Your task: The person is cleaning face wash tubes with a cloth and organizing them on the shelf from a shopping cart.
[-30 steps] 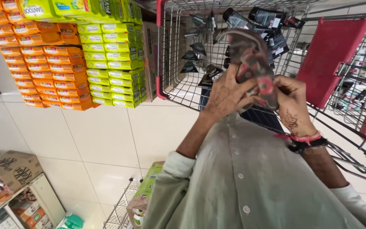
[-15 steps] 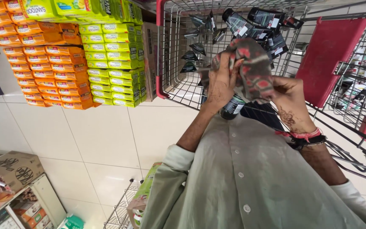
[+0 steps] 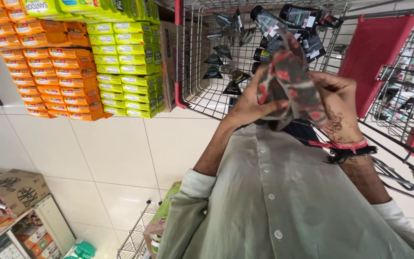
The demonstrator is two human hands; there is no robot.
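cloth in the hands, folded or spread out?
Bunched, not spread: the patterned cloth is gathered in creased folds between the left hand and right hand, above the wire cart.

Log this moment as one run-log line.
left hand: grips patterned cloth | right hand: grips same cloth | cloth: held bunched over wire shopping cart | cart: holds dark tubes

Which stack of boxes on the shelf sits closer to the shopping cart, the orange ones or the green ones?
The green boxes. Their stack stands right beside the wire cart, next to its red-edged corner, while the orange boxes are stacked farther left, beyond the green ones.
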